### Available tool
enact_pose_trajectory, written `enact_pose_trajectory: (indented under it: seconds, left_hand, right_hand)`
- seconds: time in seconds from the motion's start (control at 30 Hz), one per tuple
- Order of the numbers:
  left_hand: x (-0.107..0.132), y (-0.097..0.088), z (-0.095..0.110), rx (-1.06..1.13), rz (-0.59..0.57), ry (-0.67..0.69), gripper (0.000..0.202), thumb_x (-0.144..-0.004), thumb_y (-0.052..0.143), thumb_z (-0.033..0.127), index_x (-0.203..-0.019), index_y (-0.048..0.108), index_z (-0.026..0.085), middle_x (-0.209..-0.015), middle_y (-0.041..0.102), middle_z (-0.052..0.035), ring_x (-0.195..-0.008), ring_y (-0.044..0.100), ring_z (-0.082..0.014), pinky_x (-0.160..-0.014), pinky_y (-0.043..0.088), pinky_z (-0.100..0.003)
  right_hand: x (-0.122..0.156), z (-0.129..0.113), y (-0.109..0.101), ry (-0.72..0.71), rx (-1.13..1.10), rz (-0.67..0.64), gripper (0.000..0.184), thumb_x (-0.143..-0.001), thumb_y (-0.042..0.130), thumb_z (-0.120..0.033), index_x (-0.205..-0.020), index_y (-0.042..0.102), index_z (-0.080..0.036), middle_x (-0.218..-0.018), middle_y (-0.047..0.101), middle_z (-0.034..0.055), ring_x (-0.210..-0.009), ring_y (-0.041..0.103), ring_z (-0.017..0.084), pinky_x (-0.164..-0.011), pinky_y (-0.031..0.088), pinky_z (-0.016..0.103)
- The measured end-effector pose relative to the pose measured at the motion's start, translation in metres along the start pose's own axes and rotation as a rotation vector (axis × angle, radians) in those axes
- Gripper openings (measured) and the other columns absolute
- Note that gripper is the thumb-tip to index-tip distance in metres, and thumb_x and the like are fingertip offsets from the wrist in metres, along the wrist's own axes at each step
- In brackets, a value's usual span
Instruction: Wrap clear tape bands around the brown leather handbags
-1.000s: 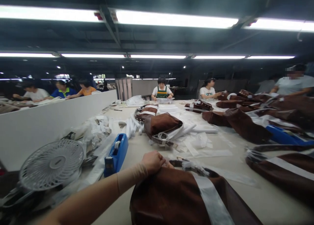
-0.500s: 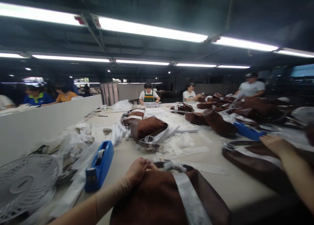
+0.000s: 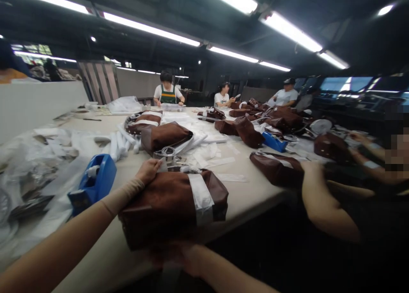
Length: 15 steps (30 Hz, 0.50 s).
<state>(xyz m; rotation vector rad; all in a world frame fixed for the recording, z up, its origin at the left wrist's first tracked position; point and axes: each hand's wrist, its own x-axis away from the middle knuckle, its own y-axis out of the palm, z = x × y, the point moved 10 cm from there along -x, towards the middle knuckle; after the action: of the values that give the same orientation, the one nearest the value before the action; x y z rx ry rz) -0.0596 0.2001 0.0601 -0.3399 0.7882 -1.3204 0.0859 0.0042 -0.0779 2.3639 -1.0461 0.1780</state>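
Note:
A brown handbag with a white wrapped band across it lies at the table's front edge. My left hand is closed on the bag's upper left edge, and a small pale piece shows by its fingertips. Low at the bag's front side is my right hand, smeared by motion, its fingers unclear. A faint pale strip hangs beneath that hand; I cannot make out whether it is held. Left of the bag stands a blue tape dispenser.
At the right, a co-worker's arm reaches to another brown bag, near a second blue tape dispenser. Crumpled clear plastic covers the left side. More brown bags and white strips lie across the table. Several people work behind.
The view has swung to the right, bringing a co-worker into sight. My right hand now shows low in front of the bag. My left hand stays on the bag's upper edge.

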Motion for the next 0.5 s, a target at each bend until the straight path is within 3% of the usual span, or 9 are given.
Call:
enact_pose_trajectory:
  seconds: [0.1, 0.27, 0.4, 0.5]
  left_hand:
    - [0.003, 0.002, -0.004, -0.041, 0.012, 0.014, 0.038, -0.087, 0.046, 0.045, -0.077, 0.068, 0.016, -0.086, 0.064, -0.0097, -0.084, 0.058, -0.0241, -0.089, 0.042, -0.032]
    - [0.016, -0.012, 0.011, -0.076, 0.017, 0.098, 0.036, -0.088, 0.05, 0.045, -0.092, 0.072, 0.018, -0.119, 0.056, -0.0106, -0.105, 0.055, -0.0266, -0.103, 0.036, -0.038]
    - [0.054, -0.023, 0.039, -0.028, -0.074, 0.227, 0.037, -0.089, 0.049, 0.044, -0.105, 0.072, 0.019, -0.123, 0.058, -0.0094, -0.112, 0.054, -0.0269, -0.106, 0.037, -0.038]
    - [0.095, -0.025, 0.058, 0.075, -0.186, 0.257, 0.035, -0.09, 0.051, 0.041, -0.112, 0.071, 0.022, -0.12, 0.064, -0.0067, -0.114, 0.055, -0.0262, -0.107, 0.037, -0.036]
  right_hand:
    - [0.025, 0.036, 0.008, 0.121, -0.224, 0.009, 0.047, -0.071, 0.075, -0.043, -0.095, 0.061, -0.005, -0.084, 0.07, 0.0176, -0.076, 0.071, 0.026, -0.073, 0.053, 0.038]
    - [0.056, 0.041, 0.015, 0.127, -0.178, 0.031, 0.057, -0.063, 0.08, -0.048, -0.094, 0.057, -0.006, -0.078, 0.071, 0.0173, -0.065, 0.07, 0.024, -0.059, 0.051, 0.029]
    - [0.064, 0.047, 0.013, 0.15, -0.134, 0.045, 0.059, -0.062, 0.079, -0.054, -0.092, 0.056, -0.009, -0.071, 0.07, 0.0141, -0.058, 0.068, 0.022, -0.053, 0.049, 0.027]
    - [0.061, 0.052, 0.003, 0.142, -0.109, 0.137, 0.061, -0.06, 0.079, -0.055, -0.091, 0.054, -0.009, -0.071, 0.071, 0.0145, -0.056, 0.068, 0.021, -0.053, 0.048, 0.026]
